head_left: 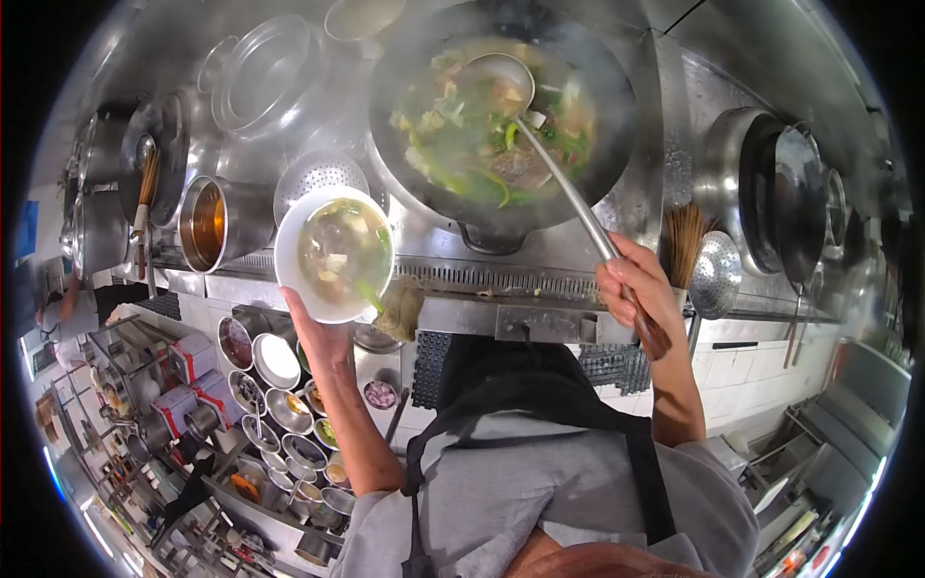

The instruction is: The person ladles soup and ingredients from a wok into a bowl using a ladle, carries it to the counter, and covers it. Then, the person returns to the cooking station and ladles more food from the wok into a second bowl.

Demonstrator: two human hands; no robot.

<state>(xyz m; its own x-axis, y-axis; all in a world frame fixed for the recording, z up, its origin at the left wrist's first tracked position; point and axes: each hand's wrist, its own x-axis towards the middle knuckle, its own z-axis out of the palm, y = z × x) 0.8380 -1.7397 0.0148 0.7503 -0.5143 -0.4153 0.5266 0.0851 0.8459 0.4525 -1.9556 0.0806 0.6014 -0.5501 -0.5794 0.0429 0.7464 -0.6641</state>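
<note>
My left hand [323,332] holds up a white bowl [286,252] from its near side, left of the wok. Soup with pale cubes and green leaves is in the bowl. My right hand [636,289] is wrapped round the handle of a long ladle [568,188]. Across the black wok [617,116] the ladle slants, its round head [503,72] resting in the steaming soup [462,144] of greens and pale pieces. Beside the bowl's lower right edge, a brownish crumpled cloth [403,310] touches or nearly touches it. Steam blurs part of the wok.
A metal pot [249,226] of amber liquid and a perforated strainer [306,178] stand left. On the right are a bamboo brush [682,241], a skimmer [716,275] and another wok [800,202]. Several ingredient bowls [279,361] fill the lower left. Another person [72,313] is at far left.
</note>
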